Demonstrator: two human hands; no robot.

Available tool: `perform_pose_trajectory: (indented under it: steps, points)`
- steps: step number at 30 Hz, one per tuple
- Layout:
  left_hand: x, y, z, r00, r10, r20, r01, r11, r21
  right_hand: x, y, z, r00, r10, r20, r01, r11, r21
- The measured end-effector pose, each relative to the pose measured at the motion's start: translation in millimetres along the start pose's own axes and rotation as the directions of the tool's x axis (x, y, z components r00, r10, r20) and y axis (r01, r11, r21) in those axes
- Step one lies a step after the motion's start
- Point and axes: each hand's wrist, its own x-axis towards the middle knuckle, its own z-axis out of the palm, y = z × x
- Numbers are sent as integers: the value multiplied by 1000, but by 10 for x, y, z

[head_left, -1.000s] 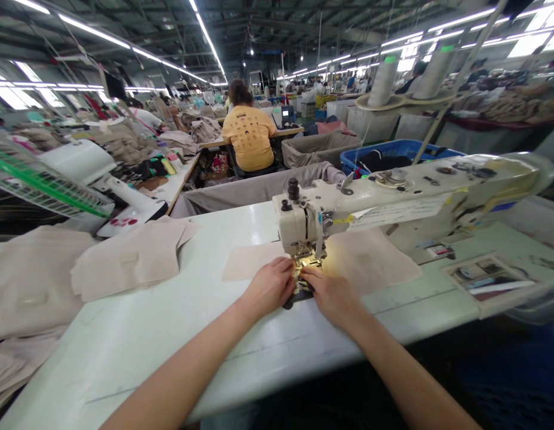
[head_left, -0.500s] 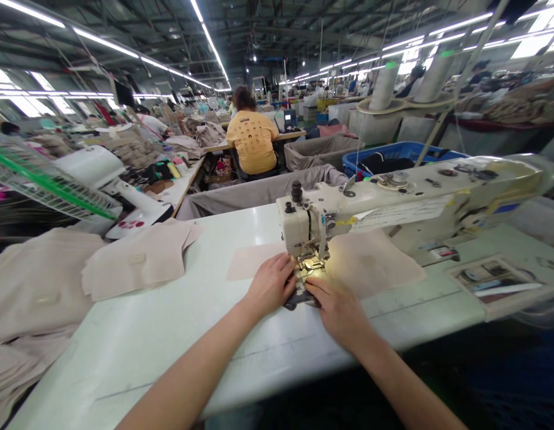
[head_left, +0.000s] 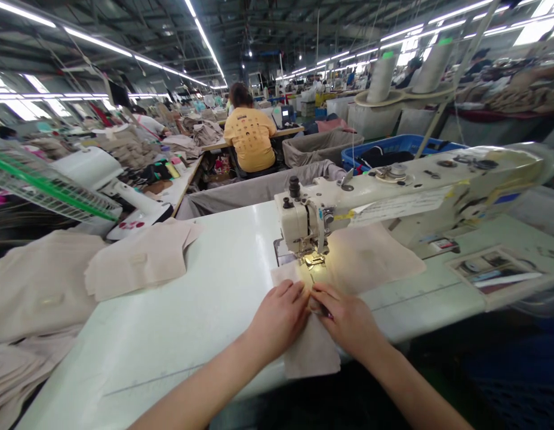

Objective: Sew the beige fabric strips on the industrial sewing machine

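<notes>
A beige fabric piece (head_left: 311, 352) lies in front of the sewing machine (head_left: 299, 224), its near end hanging over the table's front edge. My left hand (head_left: 279, 313) is closed on the fabric, fingertips at its upper part just before the lit presser foot (head_left: 313, 260). Right beside it, my right hand (head_left: 348, 316) pinches the same piece, thumb and forefinger together. Something small and dark shows under the right fingers; I cannot make out what it is. A larger beige panel (head_left: 371, 257) lies flat to the right of the needle, under the machine arm.
Beige panels (head_left: 140, 260) lie on the left of the table (head_left: 223, 280), beside a larger pile (head_left: 39, 286). A white fan (head_left: 89, 173) stands behind them. Thread cones (head_left: 382, 77) rise behind the machine. A tool tray (head_left: 496, 272) sits at right. A person in yellow (head_left: 249, 137) sits ahead.
The smaller fabric piece has come from left of the needle toward me, and now hangs over the front edge. Both hands have drawn back from the presser foot and closed together on it.
</notes>
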Motion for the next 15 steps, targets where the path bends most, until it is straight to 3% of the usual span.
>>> perform_pose_trajectory:
  steps: [15]
  points:
    - [-43,-29,93,995,74,-70,-74,997,-7,-67,-14,-31,999,-46,1,46,998,-31]
